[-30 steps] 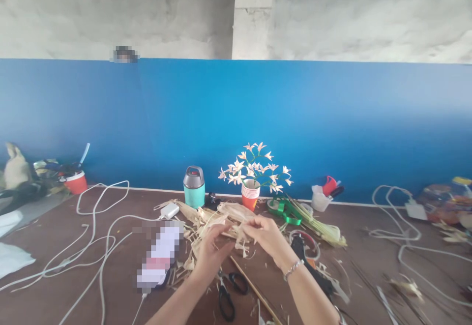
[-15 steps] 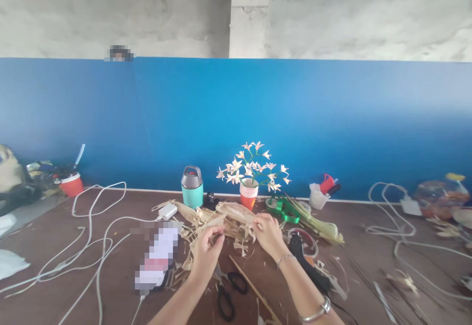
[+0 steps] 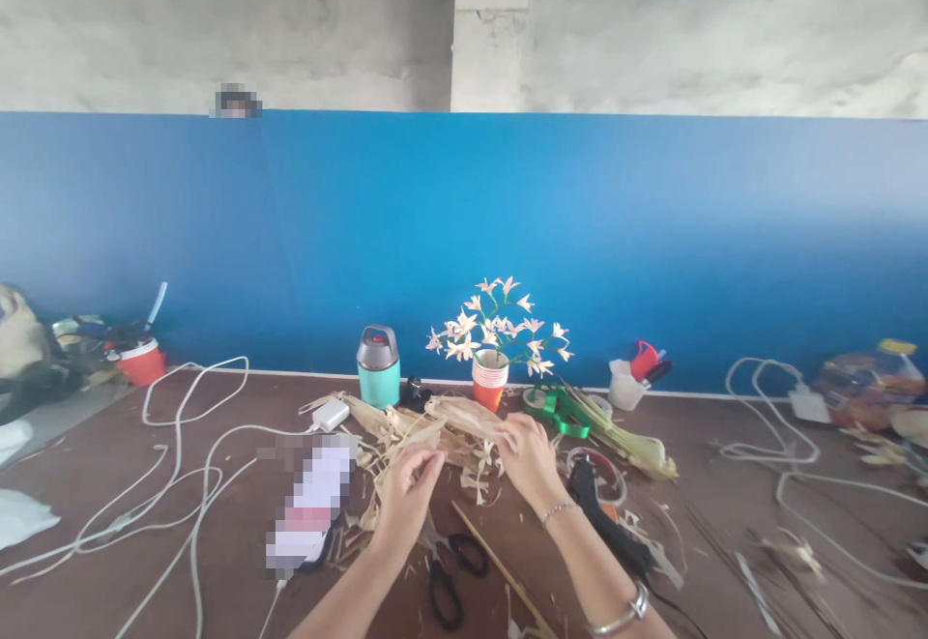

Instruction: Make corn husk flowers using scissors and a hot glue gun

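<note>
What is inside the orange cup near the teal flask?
A sprig of small pale flowers on green stems stands in the orange cup; its wall hides whatever holds them.

We see soft, even daylight, bright throughout and without hard glare. The blue wall (image 3: 652,233) glows brightest near its middle and darkens toward both sides. Shadows on the brown table (image 3: 108,562) are faint and diffuse, slightly deeper under our left hand (image 3: 406,499) and right hand (image 3: 528,455). The dried husks (image 3: 442,426) between them look pale and a little soft. The wide lens bends lines near the edges, and a pixelated patch (image 3: 311,499) masks part of the table.
</note>
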Demonstrator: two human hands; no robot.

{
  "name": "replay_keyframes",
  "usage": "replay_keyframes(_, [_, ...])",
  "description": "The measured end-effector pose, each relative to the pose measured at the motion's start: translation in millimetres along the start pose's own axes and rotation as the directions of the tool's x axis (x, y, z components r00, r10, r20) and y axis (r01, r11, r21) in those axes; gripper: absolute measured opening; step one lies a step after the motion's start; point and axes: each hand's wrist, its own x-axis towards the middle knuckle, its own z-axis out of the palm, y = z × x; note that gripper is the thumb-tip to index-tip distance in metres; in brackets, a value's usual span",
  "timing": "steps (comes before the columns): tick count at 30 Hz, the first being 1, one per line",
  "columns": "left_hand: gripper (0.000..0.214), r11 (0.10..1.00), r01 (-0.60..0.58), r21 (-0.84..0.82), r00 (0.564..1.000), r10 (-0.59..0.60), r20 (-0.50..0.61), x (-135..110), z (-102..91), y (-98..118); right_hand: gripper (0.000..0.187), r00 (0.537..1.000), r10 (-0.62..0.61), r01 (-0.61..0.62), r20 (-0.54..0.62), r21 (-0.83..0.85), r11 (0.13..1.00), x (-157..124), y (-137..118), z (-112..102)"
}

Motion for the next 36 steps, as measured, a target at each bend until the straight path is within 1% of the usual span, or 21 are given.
replay_keyframes(2, [0.028,0.999,0.012,-0.031,1.000,-0.012,-0.010,1.9,-3.7,5.5,0.020,1.000,-0.020,0.020,-0.012,-0.008,1.000,-1.4,-6.5,-8.0])
replay_keyframes(4, [0.034,0.997,0.037,-0.074,0.998,-0.040,-0.040,6.1,-9.5,11.2,0.017,0.999,-0.042,0.043,0.017,-0.004,0.999,-3.5,-13.7,-15.9])
replay_keyframes(5, [0.037,0.994,0.076,-0.077,0.994,-0.081,-0.067,9.3,-13.3,13.7,0.016,0.998,-0.054,0.054,0.035,0.002,0.999,-4.6,-17.2,-19.4])
replay_keyframes(7, [0.038,0.989,0.142,-0.031,0.984,-0.144,-0.106,17.7,-22.8,17.7,0.017,0.995,-0.077,0.075,0.067,0.018,0.997,-7.0,-23.5,-24.8])
replay_keyframes(8, [0.037,0.988,0.154,-0.014,0.979,-0.154,-0.134,22.7,-28.2,19.1,0.017,0.993,-0.085,0.083,0.078,0.028,0.996,-8.1,-26.1,-26.6])
replay_keyframes(9, [0.034,0.987,0.159,0.007,0.979,-0.156,-0.132,27.8,-34.0,20.2,0.018,0.992,-0.090,0.088,0.086,0.036,0.996,-9.2,-28.3,-27.9])
replay_keyframes(10, [0.031,0.987,0.153,0.053,0.984,-0.148,-0.101,32.7,-39.8,21.0,0.019,0.991,-0.095,0.091,0.092,0.041,0.995,-10.2,-30.1,-28.8])
replay_keyframes(12, [0.022,0.966,0.118,0.231,0.993,-0.113,-0.035,40.9,-50.2,22.3,0.020,0.990,-0.103,0.099,0.100,0.047,0.994,-11.7,-32.3,-29.7])
replay_keyframes(15, [0.016,0.848,0.061,0.527,0.991,-0.113,0.068,45.8,-59.0,23.5,0.021,0.989,-0.112,0.108,0.098,0.048,0.993,-12.5,-33.0,-30.2])
replay_keyframes(18, [0.014,0.715,-0.039,0.698,0.989,-0.070,0.128,42.0,-55.8,22.9,0.021,0.990,-0.112,0.109,0.089,0.043,0.993,-11.9,-32.9,-32.1])
replay_keyframes(21, [0.015,0.620,-0.145,0.771,0.974,-0.049,0.223,33.8,-42.3,20.3,0.023,0.985,-0.122,0.119,0.121,0.029,0.992,-12.8,-36.0,-36.7])
replay_keyframes(23, [0.020,0.551,-0.188,0.813,0.962,-0.065,0.266,28.9,-30.9,18.3,0.026,0.966,-0.149,0.145,0.211,0.034,0.989,-17.1,-41.2,-40.3])
replay_keyframes(24, [0.021,0.508,-0.194,0.839,0.960,-0.078,0.269,27.2,-25.5,17.5,0.026,0.948,-0.167,0.163,0.270,0.039,0.986,-21.0,-44.9,-41.8])
replay_keyframes(26, [0.019,0.442,-0.226,0.868,0.960,-0.047,0.274,25.5,-17.5,16.4,0.023,0.905,-0.193,0.195,0.379,0.036,0.980,-32.0,-54.1,-42.9])
replay_keyframes(28, [0.018,0.420,-0.237,0.876,0.963,-0.016,0.268,26.3,-14.6,16.4,0.017,0.862,-0.200,0.233,0.465,-0.014,0.972,-45.5,-64.3,-40.2])
replay_keyframes(29, [0.020,0.425,-0.237,0.874,0.965,0.002,0.260,27.5,-15.5,16.9,0.017,0.833,-0.212,0.262,0.511,-0.028,0.965,-52.0,-69.1,-37.1])
replay_keyframes(31, [0.022,0.470,-0.222,0.855,0.973,0.044,0.228,31.3,-21.3,19.2,0.024,0.751,-0.214,0.322,0.625,-0.063,0.945,-62.4,-76.7,-27.5])
replay_keyframes(32, [0.021,0.507,-0.203,0.838,0.978,0.065,0.198,33.8,-25.8,20.8,0.027,0.737,-0.211,0.343,0.642,-0.086,0.935,-65.8,-79.4,-21.6])
replay_keyframes(34, [0.018,0.630,-0.138,0.764,0.990,0.106,0.091,39.4,-36.3,24.6,0.036,0.754,-0.201,0.362,0.626,-0.140,0.922,-68.6,-82.3,-9.4])
replay_keyframes(35, [0.016,0.721,-0.081,0.688,0.996,0.089,0.024,42.4,-41.4,26.5,0.038,0.757,-0.185,0.363,0.627,-0.167,0.917,-68.4,-82.9,-4.1])
replay_keyframes(36, [0.015,0.818,0.004,0.575,0.999,0.025,-0.043,45.2,-45.9,28.4,0.040,0.758,-0.176,0.365,0.628,-0.185,0.912,-67.6,-83.2,0.0])
